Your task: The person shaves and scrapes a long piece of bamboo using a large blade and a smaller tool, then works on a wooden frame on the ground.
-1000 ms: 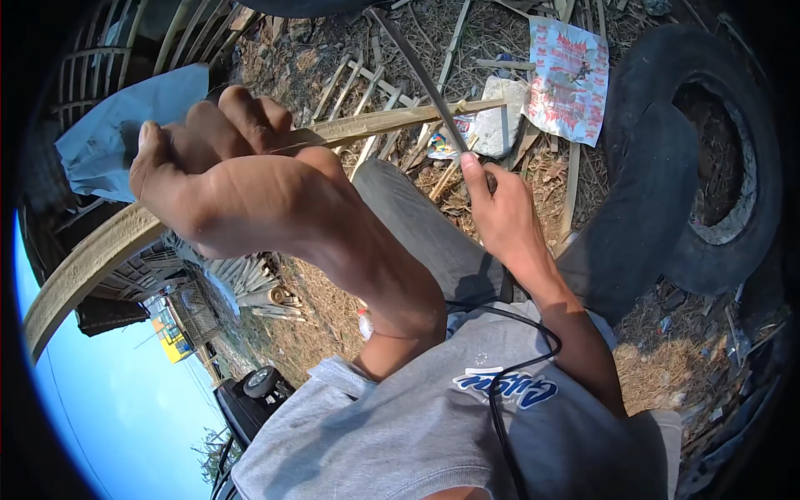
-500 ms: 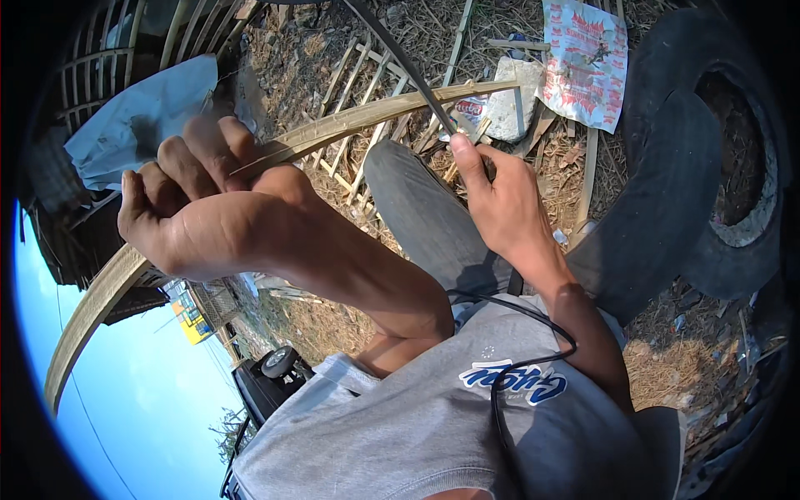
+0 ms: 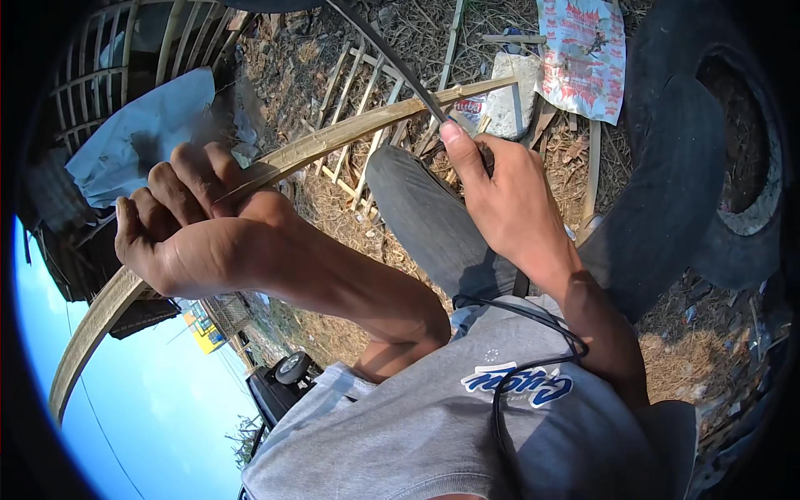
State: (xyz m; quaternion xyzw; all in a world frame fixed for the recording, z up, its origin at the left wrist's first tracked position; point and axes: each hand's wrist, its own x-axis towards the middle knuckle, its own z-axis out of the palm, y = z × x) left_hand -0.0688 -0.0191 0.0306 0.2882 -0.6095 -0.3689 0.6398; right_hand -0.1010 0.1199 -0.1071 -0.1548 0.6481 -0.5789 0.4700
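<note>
Pale, fibrous bamboo makes up the long split strip that bends in a shallow arc across the view, from the lower left edge up to a thin tip near the top middle; its cut face looks dry and stringy, with a smoother rounded back. The left hand is clenched around the strip near its middle, knuckles up, fingers curled tight over the top and the forearm running back toward the grey shirt. The right hand is closed on the handle of a dark, narrow blade, forefinger stretched straight along its back, and the blade slants up and left from the hand, meeting the strip close to its thin end. Below both hands a knee in grey trousers juts forward. The ground is covered in dry straw and bamboo scraps, with a flat lattice of thin bamboo slats lying just behind the strip. A crumpled pale blue sheet lies at the left, a printed red and white wrapper at the top right, and a worn black tyre stands beside the right arm. A black cable loops over the shirt
</note>
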